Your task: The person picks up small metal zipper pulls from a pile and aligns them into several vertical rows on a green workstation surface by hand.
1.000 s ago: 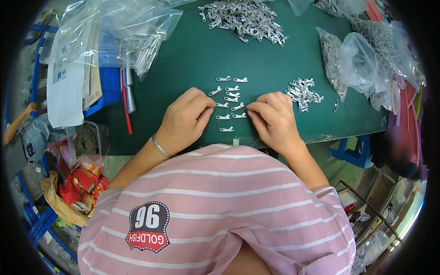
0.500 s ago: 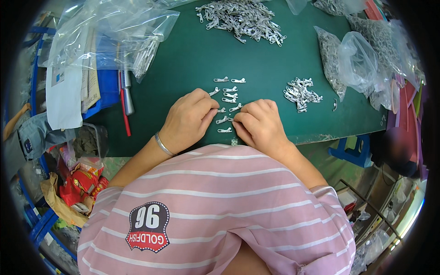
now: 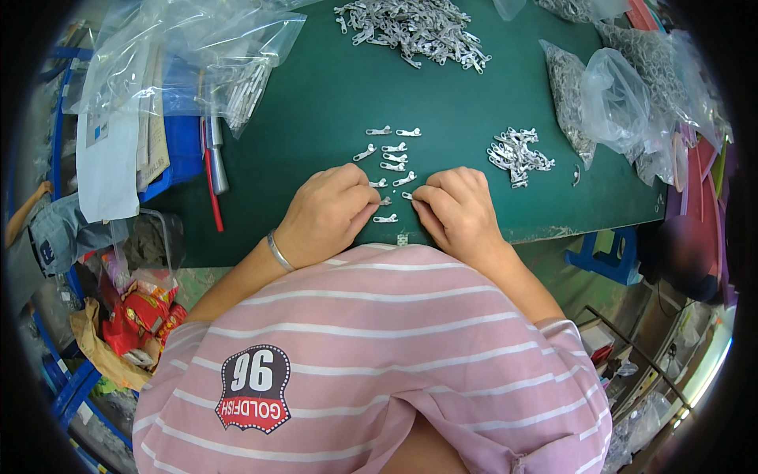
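Observation:
Small silver metal parts [image 3: 393, 156] lie in short rows on the green table [image 3: 316, 110], just in front of my hands. My left hand [image 3: 325, 215] rests on the table's near edge, fingers curled, with its fingertips pinched at one small part [image 3: 380, 183]. My right hand [image 3: 458, 209] faces it, fingers curled and pinching another small part [image 3: 407, 195]. Two more parts [image 3: 385, 218] lie between the two hands. A bangle [image 3: 278, 251] sits on my left wrist.
A small heap of the same parts [image 3: 517, 152] lies to the right, and a large heap [image 3: 414, 28] at the far edge. Clear plastic bags of parts [image 3: 624, 95] crowd the right side. More bags and papers [image 3: 158, 71], a blue tray and a red-handled tool [image 3: 212, 170] fill the left.
My right hand slid left toward my left hand, so the fingertips now nearly meet over the small parts. My left hand barely shifted.

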A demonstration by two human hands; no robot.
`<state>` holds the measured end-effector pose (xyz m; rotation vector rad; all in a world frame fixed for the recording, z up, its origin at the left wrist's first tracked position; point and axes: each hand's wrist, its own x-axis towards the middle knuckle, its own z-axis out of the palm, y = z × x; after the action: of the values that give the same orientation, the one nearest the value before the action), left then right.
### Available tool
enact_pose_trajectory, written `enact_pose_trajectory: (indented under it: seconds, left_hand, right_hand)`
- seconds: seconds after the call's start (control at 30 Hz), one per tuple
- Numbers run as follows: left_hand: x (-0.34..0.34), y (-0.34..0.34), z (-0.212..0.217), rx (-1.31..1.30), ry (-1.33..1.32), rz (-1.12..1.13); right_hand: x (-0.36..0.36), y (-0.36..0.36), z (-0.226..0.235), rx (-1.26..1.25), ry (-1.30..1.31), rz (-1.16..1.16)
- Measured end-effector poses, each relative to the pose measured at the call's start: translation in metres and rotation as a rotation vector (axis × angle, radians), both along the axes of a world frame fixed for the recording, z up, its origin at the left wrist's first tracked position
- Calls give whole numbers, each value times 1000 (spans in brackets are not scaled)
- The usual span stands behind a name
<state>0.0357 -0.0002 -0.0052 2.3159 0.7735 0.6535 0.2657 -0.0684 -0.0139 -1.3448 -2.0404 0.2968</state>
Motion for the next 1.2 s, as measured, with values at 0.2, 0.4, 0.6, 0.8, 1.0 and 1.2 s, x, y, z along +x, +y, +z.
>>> enact_pose_trajectory:
  seconds: [0.2, 0.4, 0.6, 0.8, 1.0, 1.2]
  left_hand:
    - [-1, -4, 1, -13, -19, 41]
    - [-3, -5, -1, 22, 1, -3]
    - [-6, -7, -3, -10, -29, -11]
    - [-9, -5, 1, -87, -74, 49]
    - [1, -2, 0, -11, -38, 30]
    - [-3, -2, 0, -55, -50, 55]
  right_hand:
    - [-17, 7, -6, 97, 73, 31]
    - [-18, 11, 2, 92, 41, 34]
    - [-17, 11, 0, 41, 44, 88]
    - [-5, 7, 9, 2, 80, 157]
    - [-14, -2, -9, 46, 58, 174]
    - [-6, 7, 0, 49, 45, 27]
